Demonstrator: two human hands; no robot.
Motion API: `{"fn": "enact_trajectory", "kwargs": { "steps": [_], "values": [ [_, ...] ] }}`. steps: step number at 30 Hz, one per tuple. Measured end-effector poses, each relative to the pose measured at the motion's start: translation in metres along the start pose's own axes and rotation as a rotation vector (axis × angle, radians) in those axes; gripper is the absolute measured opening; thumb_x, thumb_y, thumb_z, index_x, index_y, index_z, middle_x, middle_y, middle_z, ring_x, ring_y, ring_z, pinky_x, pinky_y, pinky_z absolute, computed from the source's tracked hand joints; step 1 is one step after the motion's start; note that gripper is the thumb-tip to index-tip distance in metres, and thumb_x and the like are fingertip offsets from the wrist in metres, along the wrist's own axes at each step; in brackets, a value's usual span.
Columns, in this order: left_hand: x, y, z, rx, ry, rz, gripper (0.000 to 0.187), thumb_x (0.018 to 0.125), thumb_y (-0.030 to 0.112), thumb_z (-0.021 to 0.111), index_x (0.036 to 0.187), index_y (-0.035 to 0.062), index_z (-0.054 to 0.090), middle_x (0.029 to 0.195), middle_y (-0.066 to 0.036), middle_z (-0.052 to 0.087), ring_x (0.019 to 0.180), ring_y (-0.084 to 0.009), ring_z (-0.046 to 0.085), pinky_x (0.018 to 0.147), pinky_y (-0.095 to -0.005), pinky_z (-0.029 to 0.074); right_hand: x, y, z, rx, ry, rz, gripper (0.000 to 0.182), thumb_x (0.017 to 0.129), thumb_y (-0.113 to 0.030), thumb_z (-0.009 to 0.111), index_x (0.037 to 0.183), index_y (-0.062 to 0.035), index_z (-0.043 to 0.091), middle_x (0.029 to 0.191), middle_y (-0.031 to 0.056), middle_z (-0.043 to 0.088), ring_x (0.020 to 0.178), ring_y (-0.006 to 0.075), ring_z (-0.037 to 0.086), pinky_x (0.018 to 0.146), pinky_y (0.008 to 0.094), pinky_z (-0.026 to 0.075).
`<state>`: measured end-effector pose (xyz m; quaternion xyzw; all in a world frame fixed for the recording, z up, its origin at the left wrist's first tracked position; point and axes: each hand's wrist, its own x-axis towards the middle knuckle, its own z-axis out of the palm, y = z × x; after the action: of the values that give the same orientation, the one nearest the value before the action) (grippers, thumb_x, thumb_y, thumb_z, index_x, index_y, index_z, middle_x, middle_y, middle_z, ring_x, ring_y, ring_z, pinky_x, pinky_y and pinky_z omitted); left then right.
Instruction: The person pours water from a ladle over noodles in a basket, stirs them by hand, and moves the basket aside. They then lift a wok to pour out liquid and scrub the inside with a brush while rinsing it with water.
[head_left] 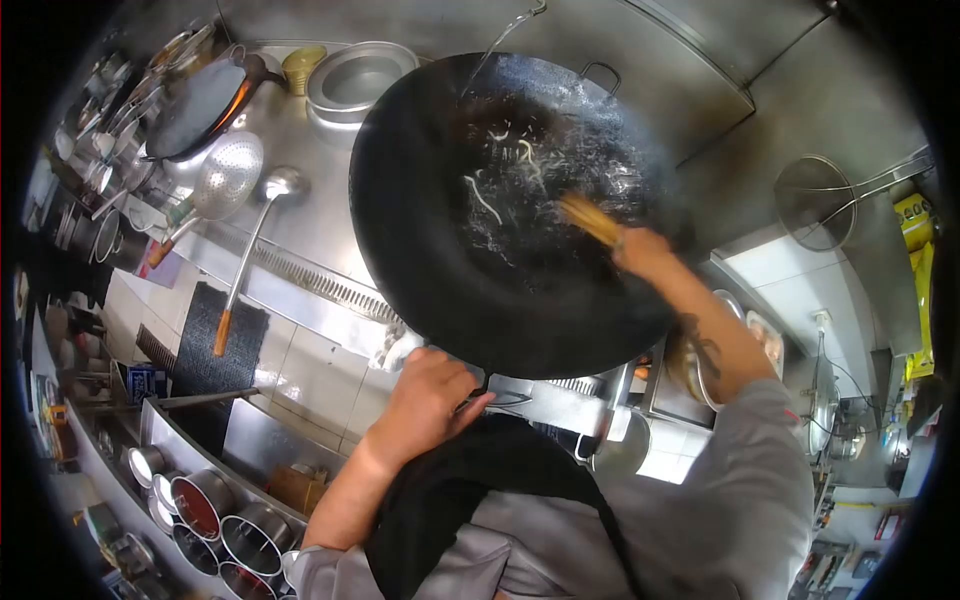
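A large black wok (pixel 430 240) fills the middle of the view, tilted with its hollow facing me. Shiny wet streaks and a few pale strands (pixel 483 200) lie inside it. My right hand (pixel 643 252) is closed around a bamboo wok brush (pixel 590 218), whose blurred bristles are against the wok's inner surface. At the near rim, my left hand (pixel 430 395) is closed on the wok's loop handle (pixel 510 398), partly hidden by the fingers. A white cloth-like thing (pixel 398 348) shows beside that hand. Water runs from a thin spout (pixel 537 8) into the wok's far side.
Left of the wok, a ladle (pixel 250 245) and a perforated skimmer (pixel 230 175) lie on the steel counter, near a steel bowl (pixel 362 80). A wire strainer (pixel 817 203) hangs at right. Several pots of seasonings (pixel 200 505) stand lower left.
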<state>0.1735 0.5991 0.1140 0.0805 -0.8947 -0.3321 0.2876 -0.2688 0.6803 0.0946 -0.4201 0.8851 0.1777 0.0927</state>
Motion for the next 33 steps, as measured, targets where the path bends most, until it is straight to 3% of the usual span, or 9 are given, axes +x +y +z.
{"fn": "enact_trajectory", "kwargs": {
  "steps": [2, 6, 9, 13, 17, 25, 27, 29, 33],
  "values": [
    [0.001, -0.001, -0.001, -0.025, -0.011, -0.009, 0.021, 0.077, 0.017, 0.082, 0.078, 0.0086, 0.063, 0.075, -0.005, 0.061, 0.073, -0.0267, 0.058, 0.074, -0.0394, 0.042, 0.026, 0.031, -0.010, 0.036, 0.053, 0.017, 0.042, 0.090, -0.025, 0.055, 0.128, -0.0103, 0.062, 0.115, 0.0216, 0.069, 0.107, 0.0384, 0.067, 0.094, 0.0489, 0.052],
    [0.004, 0.001, -0.005, -0.017, -0.048, -0.044, 0.021, 0.077, 0.017, 0.082, 0.077, 0.0087, 0.063, 0.076, -0.005, 0.062, 0.073, -0.0264, 0.059, 0.074, -0.0390, 0.043, 0.149, -0.010, -0.029, 0.430, 0.381, -0.199, 0.028, 0.083, -0.025, 0.067, 0.101, -0.0049, 0.072, 0.089, 0.0200, 0.073, 0.084, 0.0376, 0.071, 0.074, 0.0476, 0.054],
    [0.003, 0.001, -0.004, 0.009, -0.047, -0.044, 0.022, 0.074, 0.015, 0.085, 0.078, 0.0090, 0.065, 0.073, -0.004, 0.062, 0.072, -0.0256, 0.057, 0.072, -0.0381, 0.041, 0.179, -0.113, -0.044, 0.662, 0.195, -0.227, 0.032, 0.079, -0.027, 0.071, 0.100, -0.0029, 0.070, 0.077, 0.0165, 0.072, 0.068, 0.0294, 0.071, 0.064, 0.0434, 0.053],
    [0.002, 0.000, -0.005, -0.009, -0.046, -0.037, 0.021, 0.075, 0.017, 0.084, 0.078, 0.0096, 0.065, 0.073, -0.004, 0.062, 0.072, -0.0250, 0.057, 0.072, -0.0380, 0.041, 0.091, -0.186, -0.029, 0.518, 0.192, -0.407, 0.032, 0.081, -0.020, 0.066, 0.110, -0.0053, 0.068, 0.085, 0.0193, 0.072, 0.078, 0.0355, 0.072, 0.071, 0.0468, 0.057],
    [0.000, -0.001, -0.002, -0.018, -0.033, -0.017, 0.019, 0.077, 0.018, 0.081, 0.079, 0.0093, 0.064, 0.076, -0.005, 0.062, 0.074, -0.0262, 0.058, 0.073, -0.0393, 0.042, -0.051, -0.155, -0.036, 0.187, 0.056, -0.572, 0.037, 0.085, -0.022, 0.063, 0.120, -0.0095, 0.065, 0.099, 0.0221, 0.072, 0.088, 0.0413, 0.070, 0.080, 0.0496, 0.056],
    [0.000, -0.008, -0.003, -0.023, 0.002, 0.015, 0.019, 0.078, 0.019, 0.080, 0.079, 0.0093, 0.064, 0.075, -0.005, 0.061, 0.074, -0.0256, 0.057, 0.072, -0.0395, 0.042, 0.051, -0.168, -0.040, 0.308, -0.002, -0.283, 0.033, 0.084, -0.024, 0.064, 0.111, -0.0058, 0.067, 0.092, 0.0242, 0.071, 0.089, 0.0406, 0.070, 0.082, 0.0504, 0.056],
    [-0.002, -0.007, -0.001, -0.003, -0.006, 0.023, 0.019, 0.077, 0.019, 0.080, 0.079, 0.0094, 0.064, 0.075, -0.005, 0.061, 0.075, -0.0249, 0.058, 0.072, -0.0392, 0.042, -0.002, -0.158, -0.032, 0.184, 0.033, -0.495, 0.039, 0.085, -0.027, 0.064, 0.117, -0.0053, 0.064, 0.096, 0.0245, 0.071, 0.093, 0.0413, 0.070, 0.085, 0.0512, 0.055],
    [-0.003, -0.009, 0.001, -0.019, -0.024, 0.022, 0.019, 0.077, 0.019, 0.080, 0.079, 0.0095, 0.063, 0.076, -0.005, 0.061, 0.075, -0.0244, 0.058, 0.072, -0.0387, 0.042, -0.006, -0.134, -0.038, 0.089, 0.035, -0.447, 0.040, 0.085, -0.028, 0.064, 0.116, -0.0038, 0.066, 0.098, 0.0268, 0.070, 0.096, 0.0418, 0.069, 0.086, 0.0508, 0.055],
    [-0.003, -0.011, 0.001, -0.021, 0.010, 0.034, 0.019, 0.078, 0.018, 0.079, 0.078, 0.0094, 0.062, 0.075, -0.005, 0.060, 0.075, -0.0261, 0.058, 0.072, -0.0395, 0.042, 0.113, -0.120, -0.066, 0.185, 0.030, -0.214, 0.038, 0.084, -0.029, 0.065, 0.108, -0.0008, 0.070, 0.095, 0.0243, 0.072, 0.086, 0.0420, 0.071, 0.077, 0.0466, 0.056]
  ]
}}
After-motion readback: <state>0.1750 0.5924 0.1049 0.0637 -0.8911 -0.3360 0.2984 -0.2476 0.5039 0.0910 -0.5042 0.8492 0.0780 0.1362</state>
